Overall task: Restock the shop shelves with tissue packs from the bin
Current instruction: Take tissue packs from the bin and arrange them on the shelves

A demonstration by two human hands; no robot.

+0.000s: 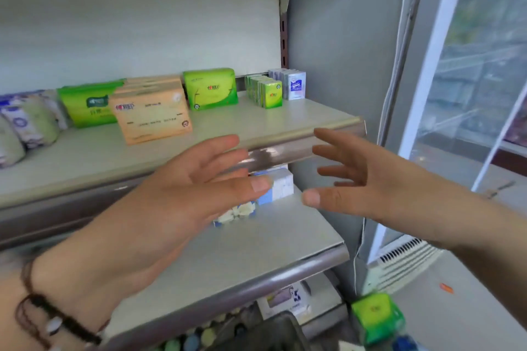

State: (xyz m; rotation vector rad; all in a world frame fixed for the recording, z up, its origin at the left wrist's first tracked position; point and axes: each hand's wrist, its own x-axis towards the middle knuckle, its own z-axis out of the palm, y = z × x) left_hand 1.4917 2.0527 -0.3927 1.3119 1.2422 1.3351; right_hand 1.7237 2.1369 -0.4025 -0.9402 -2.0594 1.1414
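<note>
Both hands reach out in front of the shelves with nothing in them; the left hand [182, 196] has its fingers [219, 142] straight and spread wide, palm turned toward the right; the right hand [368, 179] mirrors it, fingers [328, 134] loosely spread and wide, palm turned toward the left; the 2 hands are apart, with a gap between the thumbs. A dark cord bracelet [48, 319] sits on the left wrist.

The upper shelf [299, 120] carries tissue packs in a row; an orange pack [152, 117] stands at the front, a wide green pack [85, 105] just beside it to the left, another green pack [211, 88] behind to the right; further right stand small green packs [265, 91] and small white and blue packs [291, 84], close together near the shelf's end; soft white and blue packs [22, 125] lie at the far left.

On the lower shelf [279, 239] a pale blue and white pack [278, 185] lies partly hidden behind the left thumb, with a flowered pack [239, 212] just in front of it.

At the bottom edge a green pack [376, 319] shows near the floor, blurred; whether it lies in a bin I cannot tell. A glass door [482, 65] stands to the right.
</note>
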